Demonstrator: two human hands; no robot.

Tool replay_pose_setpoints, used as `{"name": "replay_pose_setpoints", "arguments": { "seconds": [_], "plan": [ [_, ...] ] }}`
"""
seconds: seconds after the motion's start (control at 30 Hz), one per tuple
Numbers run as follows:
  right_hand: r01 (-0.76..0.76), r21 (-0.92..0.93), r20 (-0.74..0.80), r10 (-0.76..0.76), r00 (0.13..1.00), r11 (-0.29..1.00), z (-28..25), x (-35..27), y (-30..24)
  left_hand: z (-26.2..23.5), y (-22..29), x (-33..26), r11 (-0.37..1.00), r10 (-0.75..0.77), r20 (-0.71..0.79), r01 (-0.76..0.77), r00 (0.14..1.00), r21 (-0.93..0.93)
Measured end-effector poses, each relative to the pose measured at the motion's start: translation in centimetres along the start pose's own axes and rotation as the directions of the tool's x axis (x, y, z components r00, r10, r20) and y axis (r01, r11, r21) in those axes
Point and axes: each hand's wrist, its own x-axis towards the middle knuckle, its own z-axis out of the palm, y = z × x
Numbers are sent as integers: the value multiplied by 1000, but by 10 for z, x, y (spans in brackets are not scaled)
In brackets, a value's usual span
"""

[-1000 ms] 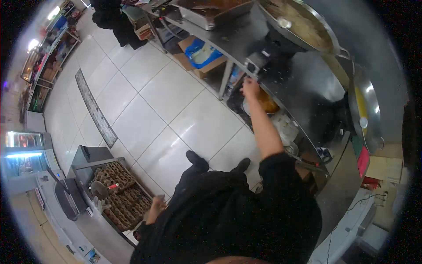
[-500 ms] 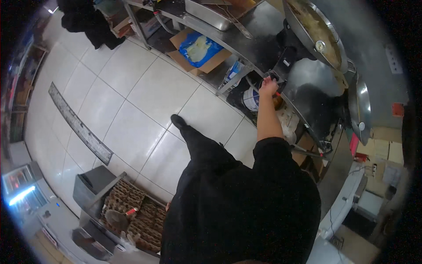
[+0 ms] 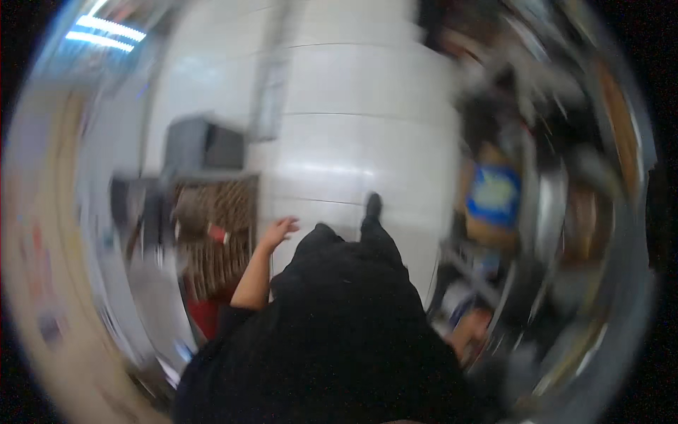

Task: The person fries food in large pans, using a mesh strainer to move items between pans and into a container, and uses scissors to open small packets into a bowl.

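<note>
My left hand [image 3: 282,230] hangs over the floor with its fingers apart and nothing in it. Beside it are brown bumpy trays [image 3: 212,265], seemingly egg trays, with a small red and white thing [image 3: 218,233] on top. At the lower right, my right hand [image 3: 476,325] is smeared by motion, close to the metal counter's edge. Its fingers cannot be made out, nor whether it touches anything. Next to it a white tub [image 3: 455,300] shows blurred under the counter.
A cardboard box [image 3: 491,233] with a blue liner and pale contents sits under the metal counter on the right. A grey bin [image 3: 189,145] stands beyond the trays. White floor tiles [image 3: 339,85] run ahead. A dark-clothed figure [image 3: 441,28] is partly visible at the top right.
My view has swung left, so the counter now lies along the right side. My left hand has come into sight. The right hand has dropped lower in the picture, from the counter's front controls.
</note>
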Motion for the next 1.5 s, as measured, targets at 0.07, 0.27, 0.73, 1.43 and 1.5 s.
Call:
{"name": "replay_pose_setpoints", "arguments": {
  "seconds": [0.07, 0.27, 0.73, 1.43, 1.5],
  "plan": [
    [2, 561, 236, -162, 958, 828, -30, 55, -51, -8, -1, -12, 997, 29, -145, -38, 989, -63],
    [-790, 609, 589, -703, 398, 63, -225, 294, -277, -37, -124, -60, 923, -87, -457, -101, 885, -371],
    [-210, 870, -475, -872, -117, -446, -947, 263, -503, -350, 67, -181, 470, 288, -465, -300, -837, 830],
    [-500, 866, 440, -471, 764, -2, -340, 167, -283, -161, 294, -169, -346, 748, -618, -937, -242, -53],
    [-309, 933, 357, -361, 861, 186, -237, 76, -258, -101, 335, -152, -288, 859, -479, -943, -179, -165]
  ]
}}
